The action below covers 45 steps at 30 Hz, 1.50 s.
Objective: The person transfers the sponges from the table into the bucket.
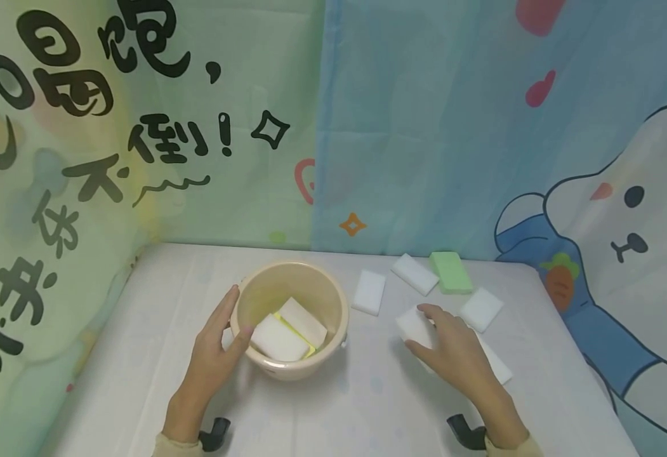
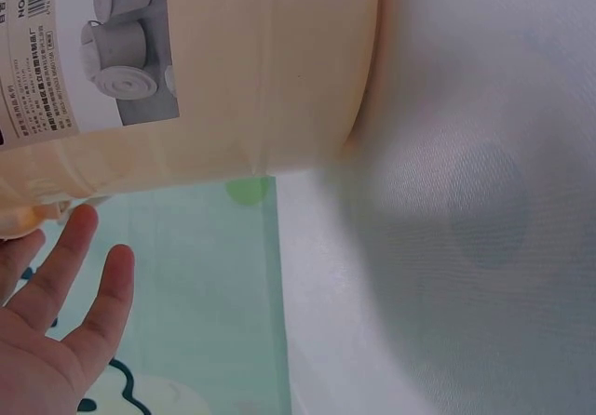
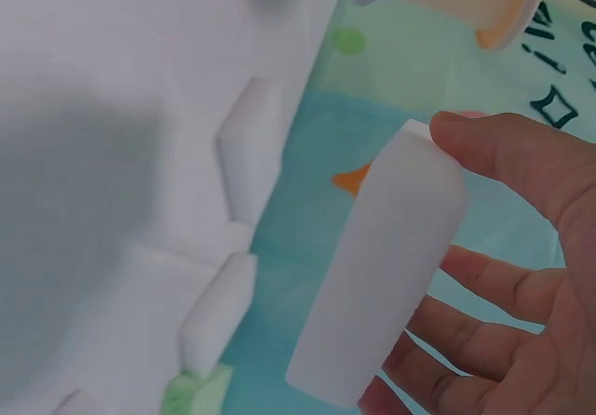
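A cream bucket (image 1: pixel 290 374) stands on the table, with white sponges (image 1: pixel 280 337) and something yellow inside. My left hand (image 1: pixel 213 355) rests against its left side, thumb at the rim; in the left wrist view its visible fingers (image 2: pixel 104 299) are fairly straight beside the bucket's labelled wall (image 2: pixel 270 71). My right hand (image 1: pixel 453 349) holds a white sponge block (image 3: pixel 382 266) above the table, thumb at one end and fingers along its side. Another white sponge (image 1: pixel 497 363) lies partly hidden beneath that hand.
Beyond my right hand lie more white sponges (image 1: pixel 369 292), (image 1: pixel 415 274), (image 1: pixel 482 310) and a green sponge (image 1: pixel 451 273). Printed curtains (image 1: pixel 402 158) hang behind and left of the white table (image 1: pixel 333 422).
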### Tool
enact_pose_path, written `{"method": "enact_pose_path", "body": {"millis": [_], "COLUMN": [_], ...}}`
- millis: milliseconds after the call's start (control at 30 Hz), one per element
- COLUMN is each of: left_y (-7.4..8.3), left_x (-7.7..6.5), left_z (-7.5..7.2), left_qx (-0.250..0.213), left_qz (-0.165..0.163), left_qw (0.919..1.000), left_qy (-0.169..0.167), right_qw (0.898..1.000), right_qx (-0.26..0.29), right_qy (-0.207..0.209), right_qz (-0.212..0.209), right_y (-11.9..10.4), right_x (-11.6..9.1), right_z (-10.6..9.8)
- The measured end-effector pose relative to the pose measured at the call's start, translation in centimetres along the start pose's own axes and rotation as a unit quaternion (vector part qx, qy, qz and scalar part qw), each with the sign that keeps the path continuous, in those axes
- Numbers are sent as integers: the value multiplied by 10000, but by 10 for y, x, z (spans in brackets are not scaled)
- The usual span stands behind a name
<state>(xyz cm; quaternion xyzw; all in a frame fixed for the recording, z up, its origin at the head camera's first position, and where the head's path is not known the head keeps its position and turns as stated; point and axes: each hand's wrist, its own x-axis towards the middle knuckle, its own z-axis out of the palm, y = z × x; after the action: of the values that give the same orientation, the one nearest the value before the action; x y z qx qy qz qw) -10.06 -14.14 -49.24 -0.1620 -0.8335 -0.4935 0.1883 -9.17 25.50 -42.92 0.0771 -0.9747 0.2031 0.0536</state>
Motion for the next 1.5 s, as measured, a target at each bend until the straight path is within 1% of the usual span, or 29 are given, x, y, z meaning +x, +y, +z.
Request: {"method": "enact_pose_path", "body": {"millis": [300, 633, 767, 900, 1167, 1400, 1500], "left_y": [0, 3, 4, 4, 5, 3, 2], "left_x": [-1, 0, 0, 0, 0, 1, 0], "left_z": [0, -1, -1, -1, -2, -2, -2], "left_qx": [-6, 71, 66, 41, 42, 58, 41], "left_qz": [-60, -120, -162, -228, -227, -137, -162], "left_qw": [10000, 9999, 9998, 9997, 9997, 9999, 9999], "left_qy": [-21, -32, -53, -63, -79, -21, -23], "right_qw": [9992, 9939, 9929, 9925, 9879, 9837, 9821], "right_qx": [-89, 4, 65, 174, 347, 646, 658], "right_qy": [47, 200, 217, 116, -19, -231, -300], "right_qz": [-392, -1085, -1167, -1207, -1514, -1664, -1741], "right_y": [-23, -53, -65, -78, -97, -113, -121], "right_x": [15, 37, 45, 51, 65, 75, 78], "right_z": [-12, -27, -31, -35, -34, -27, -23]}}
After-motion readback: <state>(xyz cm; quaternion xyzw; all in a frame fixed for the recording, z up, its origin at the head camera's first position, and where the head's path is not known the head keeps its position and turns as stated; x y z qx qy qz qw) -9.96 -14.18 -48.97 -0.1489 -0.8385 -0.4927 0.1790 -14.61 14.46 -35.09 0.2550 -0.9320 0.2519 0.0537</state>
